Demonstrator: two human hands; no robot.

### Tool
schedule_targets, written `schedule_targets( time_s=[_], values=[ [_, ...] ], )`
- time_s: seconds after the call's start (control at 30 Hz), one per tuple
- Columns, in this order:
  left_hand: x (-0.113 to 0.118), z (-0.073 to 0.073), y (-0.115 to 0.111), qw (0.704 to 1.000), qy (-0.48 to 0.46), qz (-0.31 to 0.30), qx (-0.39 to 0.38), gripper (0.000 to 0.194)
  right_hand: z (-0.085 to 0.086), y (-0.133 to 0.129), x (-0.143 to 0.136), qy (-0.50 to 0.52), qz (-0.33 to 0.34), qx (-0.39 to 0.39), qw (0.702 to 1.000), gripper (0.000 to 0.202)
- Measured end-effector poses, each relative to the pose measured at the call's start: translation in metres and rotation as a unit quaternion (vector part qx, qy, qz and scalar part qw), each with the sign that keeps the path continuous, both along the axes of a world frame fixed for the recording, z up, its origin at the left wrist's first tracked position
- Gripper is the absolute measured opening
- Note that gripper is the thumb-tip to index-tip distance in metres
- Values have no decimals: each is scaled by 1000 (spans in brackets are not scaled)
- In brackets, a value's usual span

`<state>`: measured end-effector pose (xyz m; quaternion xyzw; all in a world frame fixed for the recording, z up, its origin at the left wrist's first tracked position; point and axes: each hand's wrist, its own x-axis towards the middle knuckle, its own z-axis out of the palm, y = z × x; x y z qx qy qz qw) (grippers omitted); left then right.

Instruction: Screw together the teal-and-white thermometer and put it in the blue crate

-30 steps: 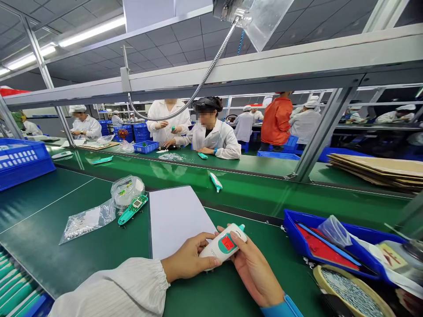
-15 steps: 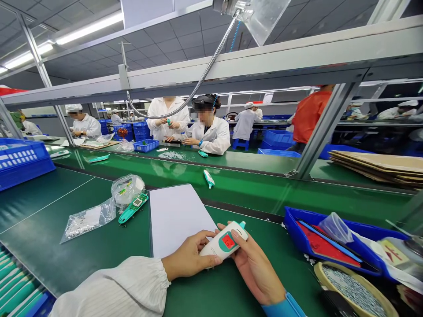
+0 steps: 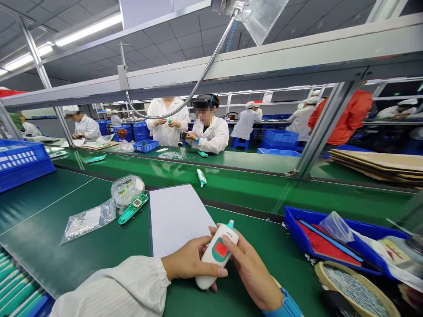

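Note:
A white and teal handheld device (image 3: 211, 263) with a lit red screen is between my two hands, its teal tip pointing up and away. My left hand (image 3: 190, 259) grips its lower body from the left, thumb across the front. Around the upper right side wraps my right hand (image 3: 247, 264), its thumb beside the screen. Beyond and under the hands lies a white sheet (image 3: 178, 211) on the green bench. To the left are an opened teal shell with a circuit board (image 3: 134, 208), a bag of small white parts (image 3: 87, 222) and another clear bag (image 3: 127, 189).
A blue tray (image 3: 294, 224) and a round dish of screws (image 3: 357, 288) sit at right. A green conveyor (image 3: 244, 187) carries another device (image 3: 201, 177). Blue crates (image 3: 24, 165) stand at left. People in white coats work beyond; a metal post (image 3: 327, 127) rises at right.
The device in my hands has turned more upright. The device on the conveyor has shifted slightly left. A person in orange has moved right, and a person across lifts a dark object.

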<state>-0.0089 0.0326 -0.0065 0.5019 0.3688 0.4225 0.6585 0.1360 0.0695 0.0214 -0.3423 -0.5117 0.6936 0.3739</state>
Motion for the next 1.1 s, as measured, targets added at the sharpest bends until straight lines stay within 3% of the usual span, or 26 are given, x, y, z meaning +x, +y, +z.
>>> schedule_targets(
  time_s=[0.07,0.2,0.3,0.43,0.7,1.1],
  values=[
    [0,4,-2,999,-10,-30,-26,55,-3,-2,-3,-37,-4,31,999,59],
    [0,5,-2,999,-22,-12,-26,50,-15,2,-4,-108,-98,166,975,74],
    [0,3,-1,999,-27,3,-22,49,-21,7,-1,-187,-139,309,922,51],
    [1,-1,0,999,-25,19,-23,45,-22,9,4,-250,-162,409,863,35],
    [1,-2,-1,999,-22,30,-18,49,-24,12,7,-241,-183,499,812,19],
    [2,2,-2,999,-12,41,-26,54,-20,14,9,-241,-197,521,795,19]
  ],
)
